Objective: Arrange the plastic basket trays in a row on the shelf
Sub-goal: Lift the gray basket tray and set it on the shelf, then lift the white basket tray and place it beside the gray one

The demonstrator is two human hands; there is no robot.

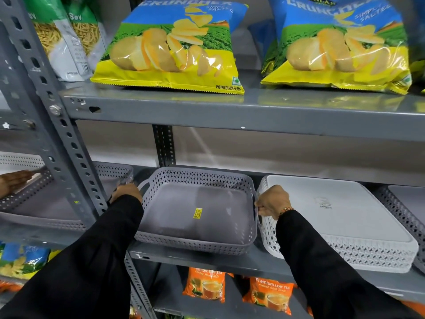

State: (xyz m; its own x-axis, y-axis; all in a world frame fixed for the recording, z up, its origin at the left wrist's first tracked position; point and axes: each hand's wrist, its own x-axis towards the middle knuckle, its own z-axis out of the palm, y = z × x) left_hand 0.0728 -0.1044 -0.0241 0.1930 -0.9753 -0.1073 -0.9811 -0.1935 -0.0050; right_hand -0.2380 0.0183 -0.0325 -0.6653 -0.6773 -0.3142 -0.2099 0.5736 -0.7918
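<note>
A grey perforated plastic basket tray [195, 215] with a yellow sticker lies on the middle shelf [230, 259]. My left hand [127, 192] grips its left handle and my right hand [272, 201] grips its right handle. A white basket tray [345, 238] lies upside down just to its right, touching my right hand. Another grey tray [110, 173] sits to the left behind the shelf post. At the far right edge a further grey tray [404, 203] shows partly.
A grey slotted upright post [62, 139] stands at the left. Beyond it another person's hand [13, 180] rests on a grey tray [34, 199]. Chip bags [172, 47] fill the upper shelf; orange tea packets [207, 284] sit on the lower shelf.
</note>
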